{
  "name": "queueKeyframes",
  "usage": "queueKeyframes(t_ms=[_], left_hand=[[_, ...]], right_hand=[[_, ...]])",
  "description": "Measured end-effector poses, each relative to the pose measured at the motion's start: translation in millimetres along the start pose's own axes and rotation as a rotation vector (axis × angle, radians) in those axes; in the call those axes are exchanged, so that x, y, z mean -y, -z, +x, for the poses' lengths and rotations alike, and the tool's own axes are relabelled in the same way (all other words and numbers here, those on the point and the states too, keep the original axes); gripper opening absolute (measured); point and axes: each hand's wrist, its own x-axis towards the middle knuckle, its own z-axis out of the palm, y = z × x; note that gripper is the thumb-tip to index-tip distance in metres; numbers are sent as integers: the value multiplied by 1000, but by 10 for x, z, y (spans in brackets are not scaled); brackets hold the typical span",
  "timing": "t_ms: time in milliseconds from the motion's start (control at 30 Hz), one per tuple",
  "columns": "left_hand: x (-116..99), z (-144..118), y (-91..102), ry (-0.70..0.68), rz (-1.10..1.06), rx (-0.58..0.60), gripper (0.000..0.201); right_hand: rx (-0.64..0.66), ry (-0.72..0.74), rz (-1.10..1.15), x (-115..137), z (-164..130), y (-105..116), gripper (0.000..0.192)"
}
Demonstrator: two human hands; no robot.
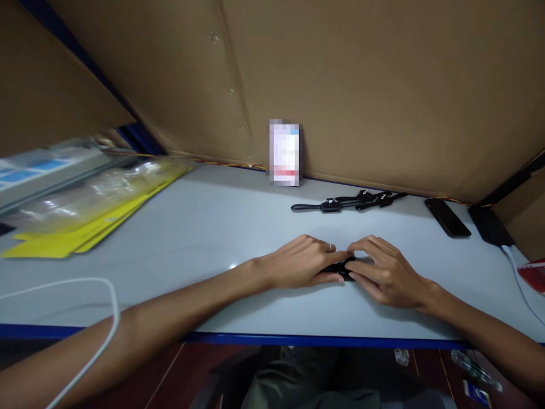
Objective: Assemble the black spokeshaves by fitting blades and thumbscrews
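On the grey tabletop, between my hands, lies a black metal spokeshave [343,269], mostly covered by my fingers. My left hand [304,262] is closed over its left part, thumb in front and fingers behind. My right hand [380,271] has its fingertips pinched on the middle and right of the same tool; whatever small part they touch there is hidden. Behind my hands, several similar black spokeshaves [330,205] with silver screws lie in an overlapping row.
A blurred-out upright screen [285,153] leans on the cardboard wall [383,85]. To the right lie a dark phone-like object [448,217] and a black box [490,225] with a white cable. Yellow sheets and clear plastic bags [97,196] lie left. A white cord [114,307] crosses my left forearm.
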Motion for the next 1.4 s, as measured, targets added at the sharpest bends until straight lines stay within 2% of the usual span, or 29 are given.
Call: queueKeyframes(t_ms=[167, 300, 433, 600, 767, 1000, 1233, 1400], left_hand=[[-6, 3, 14, -7, -13, -2, 58], [-5, 5, 8, -8, -22, -7, 58], [-3, 5, 6, 1, -12, 16, 58], [1, 2, 0, -1, -14, -17, 58], [-1, -3, -2, -2, -2, -2, 58], [-6, 4, 12, 0, -13, 27, 57], [-38, -3, 44, 24, 12, 26, 52], [-31, -2, 30, 24, -1, 34, 52]], right_hand=[[4, 8, 3, -23, -12, 21, 21], [-39, -38, -89, -65, -22, 7, 25], [-37, -73, -71, -65, -22, -15, 20], [-7, -18, -16, -14, 1, 6, 15], [14, 5, 11, -6, 3, 28, 21], [-33, -72, -107, -60, -14, -1, 26], [6, -25, -17, -13, 8, 5, 18], [14, -6, 22, 8, 3, 9, 21]])
